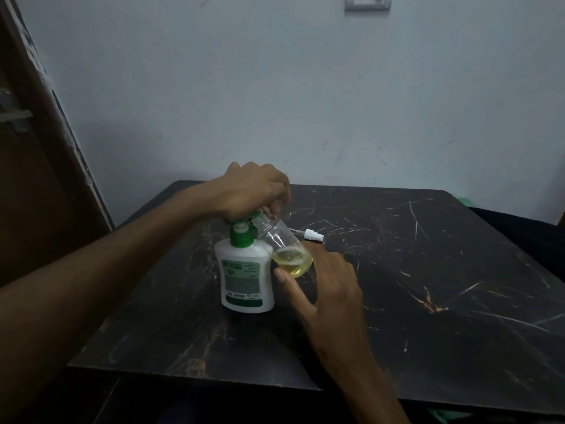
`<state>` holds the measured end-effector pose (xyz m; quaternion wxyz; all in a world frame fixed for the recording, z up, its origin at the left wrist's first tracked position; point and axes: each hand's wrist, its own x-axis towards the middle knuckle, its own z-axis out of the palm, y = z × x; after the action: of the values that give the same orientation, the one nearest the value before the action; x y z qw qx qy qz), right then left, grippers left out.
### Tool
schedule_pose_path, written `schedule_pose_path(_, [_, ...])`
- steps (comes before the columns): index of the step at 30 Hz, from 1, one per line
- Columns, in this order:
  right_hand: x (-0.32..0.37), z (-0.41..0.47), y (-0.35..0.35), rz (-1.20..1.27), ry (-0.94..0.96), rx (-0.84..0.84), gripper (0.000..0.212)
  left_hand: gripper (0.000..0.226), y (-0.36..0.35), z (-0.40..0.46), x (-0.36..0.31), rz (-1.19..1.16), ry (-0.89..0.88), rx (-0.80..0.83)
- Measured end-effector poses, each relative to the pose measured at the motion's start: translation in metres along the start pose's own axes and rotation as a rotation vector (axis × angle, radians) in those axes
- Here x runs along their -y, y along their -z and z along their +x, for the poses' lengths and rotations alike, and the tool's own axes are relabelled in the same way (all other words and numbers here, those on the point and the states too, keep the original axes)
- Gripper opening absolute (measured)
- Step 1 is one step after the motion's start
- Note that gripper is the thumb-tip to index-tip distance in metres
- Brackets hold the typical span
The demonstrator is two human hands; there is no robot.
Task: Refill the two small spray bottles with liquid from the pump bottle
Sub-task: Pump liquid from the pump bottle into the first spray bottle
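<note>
A white pump bottle (246, 275) with a green collar and label stands upright on the dark marble table (428, 270). My left hand (250, 191) lies on top of its pump head, fingers curled over it. My right hand (330, 283) holds a small clear spray bottle (284, 243) by its base, tilted with its open neck up under the pump spout. Yellow liquid sits in the lower end of the small bottle. Its white spray cap with dip tube (312, 235) lies on the table just behind. I see no second small bottle.
The table stands against a pale wall. A dark wooden door is at the left. The table's front edge runs below my forearms. Something green shows past the table's far right corner (464, 201).
</note>
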<state>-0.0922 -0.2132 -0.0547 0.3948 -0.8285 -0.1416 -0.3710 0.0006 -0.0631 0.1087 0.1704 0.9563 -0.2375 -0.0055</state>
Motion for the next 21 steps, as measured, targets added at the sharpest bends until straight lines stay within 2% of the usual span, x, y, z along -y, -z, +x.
schedule_pose_path(7, [-0.001,0.000,-0.002,-0.017,0.006,0.003,0.040,0.030,-0.009,0.004,0.014,-0.052,-0.059,-0.020])
schedule_pose_path(12, [-0.002,0.000,-0.001,-0.001,0.009,-0.003,0.036,0.035,-0.004,0.013,0.012,0.122,-0.101,-0.051])
schedule_pose_path(16, [-0.003,-0.001,-0.002,-0.014,0.002,0.010,0.036,0.036,-0.014,0.019,0.022,0.301,-0.062,0.017])
schedule_pose_path(18, [-0.003,0.000,-0.002,-0.025,-0.002,0.022,0.038,0.035,-0.012,0.014,0.019,0.278,-0.079,-0.003])
schedule_pose_path(21, [-0.002,0.000,-0.001,-0.017,-0.007,0.022,0.038,0.037,-0.004,0.010,0.011,0.113,-0.101,-0.092])
